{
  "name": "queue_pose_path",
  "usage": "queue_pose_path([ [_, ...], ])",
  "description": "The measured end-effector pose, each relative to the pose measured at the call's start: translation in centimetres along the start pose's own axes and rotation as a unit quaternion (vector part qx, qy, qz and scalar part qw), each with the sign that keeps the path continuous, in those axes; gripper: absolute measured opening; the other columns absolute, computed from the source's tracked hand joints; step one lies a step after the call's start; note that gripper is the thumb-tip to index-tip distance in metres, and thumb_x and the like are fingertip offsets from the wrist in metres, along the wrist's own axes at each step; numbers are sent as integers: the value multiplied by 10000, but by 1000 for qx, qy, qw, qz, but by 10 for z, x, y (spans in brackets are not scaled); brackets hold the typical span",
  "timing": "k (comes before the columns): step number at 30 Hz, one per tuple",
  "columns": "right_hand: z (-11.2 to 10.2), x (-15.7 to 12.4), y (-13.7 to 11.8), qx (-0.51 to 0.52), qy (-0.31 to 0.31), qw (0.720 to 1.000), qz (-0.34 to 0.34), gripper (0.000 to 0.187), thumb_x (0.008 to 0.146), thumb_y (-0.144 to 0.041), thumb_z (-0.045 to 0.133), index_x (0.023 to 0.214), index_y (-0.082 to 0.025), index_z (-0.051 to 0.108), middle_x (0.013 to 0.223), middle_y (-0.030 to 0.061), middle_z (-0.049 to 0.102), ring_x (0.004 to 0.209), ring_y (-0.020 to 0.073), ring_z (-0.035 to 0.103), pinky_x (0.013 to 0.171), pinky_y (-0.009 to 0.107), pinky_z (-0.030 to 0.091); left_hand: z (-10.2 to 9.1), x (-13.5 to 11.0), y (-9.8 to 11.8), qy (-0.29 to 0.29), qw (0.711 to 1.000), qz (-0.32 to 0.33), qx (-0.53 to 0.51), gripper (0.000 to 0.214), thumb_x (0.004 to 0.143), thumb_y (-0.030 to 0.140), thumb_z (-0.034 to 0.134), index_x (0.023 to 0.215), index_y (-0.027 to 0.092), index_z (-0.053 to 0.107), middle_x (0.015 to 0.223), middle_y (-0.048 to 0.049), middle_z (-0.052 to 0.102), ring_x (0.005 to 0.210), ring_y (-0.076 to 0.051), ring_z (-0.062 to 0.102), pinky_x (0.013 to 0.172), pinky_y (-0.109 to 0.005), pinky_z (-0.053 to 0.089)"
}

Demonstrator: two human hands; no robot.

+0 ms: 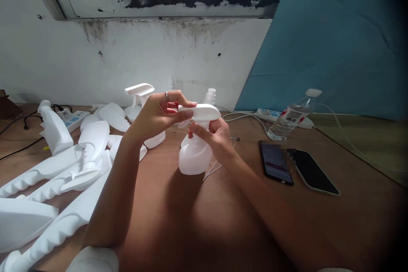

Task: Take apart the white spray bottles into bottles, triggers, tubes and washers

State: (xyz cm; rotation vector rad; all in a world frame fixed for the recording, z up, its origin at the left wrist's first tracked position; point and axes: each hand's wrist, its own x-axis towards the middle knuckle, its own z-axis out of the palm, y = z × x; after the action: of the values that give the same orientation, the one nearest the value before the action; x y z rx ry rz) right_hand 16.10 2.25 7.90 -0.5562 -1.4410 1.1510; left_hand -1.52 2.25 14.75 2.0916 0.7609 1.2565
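A white spray bottle [193, 159] stands on the brown table [197, 221] in the middle of the view. On its neck sits a white trigger sprayer head [204, 112]. My left hand [157, 114], a ring on one finger, is closed on the rear of that head from above. My right hand [215, 136] is closed around the bottle's neck just under the head. A thin white tube runs out along the table beside the bottle's base.
Several white spray bottles [63, 165] lie heaped at the left; another with a sprayer [140, 93] stands behind. A white power strip [72, 119] is at the back left. Two phones [277, 163] and a clear water bottle [291, 117] are at the right.
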Motion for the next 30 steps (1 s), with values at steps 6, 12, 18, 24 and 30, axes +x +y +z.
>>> queue_pose_path([
  [6, 0, -2, 1, 13, -11, 1000, -6, 300, 765, -427, 729, 893, -178, 622, 732, 19, 631, 656, 153, 603, 601, 305, 500, -1, -1, 2, -7, 1000, 6, 5, 166, 800, 319, 698, 847, 164, 660, 888, -42, 702, 819, -173, 685, 718, -314, 608],
  [12, 2, -3, 4, 43, -40, 998, -27, 309, 810, -446, 673, 957, -183, 608, 782, 33, 649, 701, 165, 617, 639, 326, 519, -3, -3, 5, 0, 1000, -11, 20, 157, 785, 306, 704, 818, 161, 652, 856, -40, 699, 792, -166, 679, 689, -305, 600],
  [18, 2, -3, 8, 66, -20, 996, -51, 301, 803, -359, 707, 1031, -206, 583, 760, 8, 648, 638, 148, 611, 581, 304, 513, -3, -3, 7, 5, 1000, -5, 12, 98, 769, 242, 712, 793, 162, 659, 844, -34, 698, 776, -150, 663, 690, -301, 576],
  [24, -1, -4, 9, 73, -26, 996, -38, 200, 807, -303, 707, 945, -180, 633, 799, 35, 671, 681, 162, 630, 627, 325, 527, -4, -3, 7, 14, 1000, -7, 26, 101, 756, 248, 719, 776, 167, 661, 871, -41, 706, 813, -163, 660, 694, -313, 569],
  [30, 0, -6, 8, 56, -41, 997, -37, 176, 849, -332, 665, 918, -173, 636, 798, 42, 666, 687, 157, 628, 618, 315, 512, -4, -3, 11, 15, 999, -7, 31, 81, 755, 220, 719, 776, 163, 665, 849, -34, 705, 771, -143, 650, 658, -288, 557],
])
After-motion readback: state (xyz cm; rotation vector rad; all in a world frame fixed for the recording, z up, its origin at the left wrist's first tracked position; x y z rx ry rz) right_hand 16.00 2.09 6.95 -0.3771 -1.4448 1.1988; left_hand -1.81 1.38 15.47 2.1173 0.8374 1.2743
